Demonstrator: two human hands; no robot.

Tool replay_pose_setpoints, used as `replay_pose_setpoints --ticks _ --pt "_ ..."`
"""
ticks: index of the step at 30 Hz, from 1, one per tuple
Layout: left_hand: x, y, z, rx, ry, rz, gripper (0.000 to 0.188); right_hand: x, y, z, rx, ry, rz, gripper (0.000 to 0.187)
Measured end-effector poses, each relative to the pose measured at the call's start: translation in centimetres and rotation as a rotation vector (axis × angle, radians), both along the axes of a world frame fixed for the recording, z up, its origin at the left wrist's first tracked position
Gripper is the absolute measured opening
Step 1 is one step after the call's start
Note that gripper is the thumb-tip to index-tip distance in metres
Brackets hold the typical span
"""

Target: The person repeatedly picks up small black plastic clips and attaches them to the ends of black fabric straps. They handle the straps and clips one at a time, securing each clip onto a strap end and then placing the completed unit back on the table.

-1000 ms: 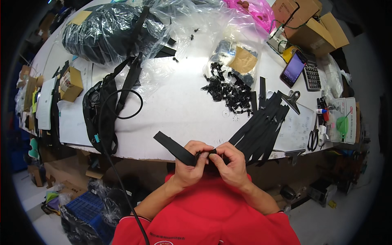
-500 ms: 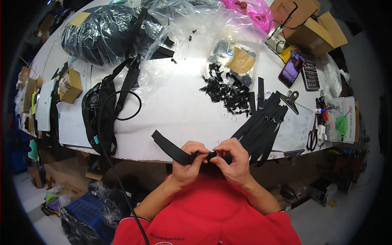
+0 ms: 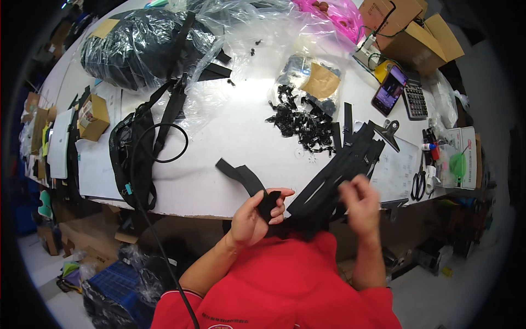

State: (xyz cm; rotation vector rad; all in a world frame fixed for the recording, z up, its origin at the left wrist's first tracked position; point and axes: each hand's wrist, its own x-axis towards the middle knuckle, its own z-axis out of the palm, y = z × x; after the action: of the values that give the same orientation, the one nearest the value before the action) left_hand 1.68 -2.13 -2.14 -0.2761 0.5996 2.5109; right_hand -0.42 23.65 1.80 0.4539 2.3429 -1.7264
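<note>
My left hand point(image 3: 252, 218), at the table's front edge, is closed around a flat black zipper strip point(image 3: 241, 176). The strip's free end sticks up and away to the left, and another part of it folds over my fingers. My right hand point(image 3: 360, 204) is blurred by motion, over the near right side of a pile of long black zipper strips point(image 3: 334, 178); whether it holds anything cannot be made out. Beyond that pile lies a heap of small shiny black parts that look like zipper sliders point(image 3: 298, 123).
A plastic-wrapped black bundle point(image 3: 142, 49) and a black strapped bag point(image 3: 131, 153) occupy the left. At right are a bulldog clip point(image 3: 388, 134), a phone point(image 3: 390, 90), a calculator point(image 3: 416, 101), scissors point(image 3: 418, 183) and a cardboard box point(image 3: 424, 46). A black cable point(image 3: 156, 233) crosses the left front.
My right hand has come away from my left and moved right, to the zipper pile. My left hand has kept the strip, whose free end now points more upward.
</note>
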Motion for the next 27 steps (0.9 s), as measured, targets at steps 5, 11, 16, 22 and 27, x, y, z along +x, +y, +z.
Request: replay_pose_setpoints --ticks 5,11,16,22,27 --pt "0.5 1.4 -0.4 -0.557 0.247 0.088 0.034 -2.5 1.1 1.8 0.576 0.398 0.062 0.037" --pt "1.6 2.2 0.3 -0.774 0.331 0.167 0.025 1.4 -6.5 -1.1 -0.4 0.066 0.178 0.033" --pt "0.5 0.7 -0.9 -0.847 0.416 0.229 0.026 1.4 -6.7 -1.1 -0.29 0.172 0.232 0.027" --pt "0.4 0.4 -0.3 -0.724 0.467 0.049 0.012 1.1 -6.7 0.7 -0.012 0.361 0.366 0.023" --pt "0.3 0.5 -1.2 -0.744 0.614 0.112 0.01 2.1 -6.9 -0.5 -0.271 0.229 0.255 0.022"
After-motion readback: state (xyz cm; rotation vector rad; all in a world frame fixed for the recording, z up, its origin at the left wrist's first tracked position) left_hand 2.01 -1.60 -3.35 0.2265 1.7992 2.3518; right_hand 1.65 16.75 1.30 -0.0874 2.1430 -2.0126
